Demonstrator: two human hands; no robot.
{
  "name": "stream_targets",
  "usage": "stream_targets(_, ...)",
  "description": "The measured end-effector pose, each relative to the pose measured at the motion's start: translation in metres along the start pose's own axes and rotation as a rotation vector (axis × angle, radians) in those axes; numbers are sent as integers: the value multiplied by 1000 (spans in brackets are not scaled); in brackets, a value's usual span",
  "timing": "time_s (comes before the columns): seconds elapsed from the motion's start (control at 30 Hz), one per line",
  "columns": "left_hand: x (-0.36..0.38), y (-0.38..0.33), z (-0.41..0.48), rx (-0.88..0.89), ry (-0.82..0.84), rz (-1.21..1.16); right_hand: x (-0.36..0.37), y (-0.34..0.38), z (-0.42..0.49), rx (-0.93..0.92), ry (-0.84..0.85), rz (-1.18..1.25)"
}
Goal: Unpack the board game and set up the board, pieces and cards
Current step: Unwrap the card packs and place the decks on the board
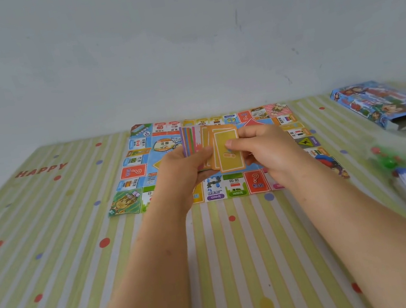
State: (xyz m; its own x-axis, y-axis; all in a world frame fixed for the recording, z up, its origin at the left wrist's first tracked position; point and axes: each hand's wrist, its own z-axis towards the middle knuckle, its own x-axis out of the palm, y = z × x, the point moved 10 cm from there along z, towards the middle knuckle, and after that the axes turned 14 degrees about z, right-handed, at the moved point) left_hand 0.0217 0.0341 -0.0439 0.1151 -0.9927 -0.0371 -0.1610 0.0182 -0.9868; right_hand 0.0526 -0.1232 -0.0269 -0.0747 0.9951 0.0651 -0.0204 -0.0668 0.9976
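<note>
Board (141,164) is lying unfolded on the bench (52,261). Card step is in hand: the left hand (186,175) is gripping a fanned stack of cards (194,139) above the board's centre, while the right hand (266,150) is pinching the front orange card (229,157). Likely sorting; the next move is calling for drawing that card clear without spilling the fan.
</note>
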Motion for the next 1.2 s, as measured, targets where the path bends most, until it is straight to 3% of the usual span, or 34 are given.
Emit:
stream_targets(0.67, -1, -2, 0, 20, -35, 24, -9, 6, -3, -9, -48, -62)
stream_targets(0.93, -25, -8, 3, 106, -285, 288, 10, 11, -6, -110, 42, -198)
stream_targets(1.2, -14, -12, -2, 142, -300, 508, 17, 3, -7, -72, 75, -265)
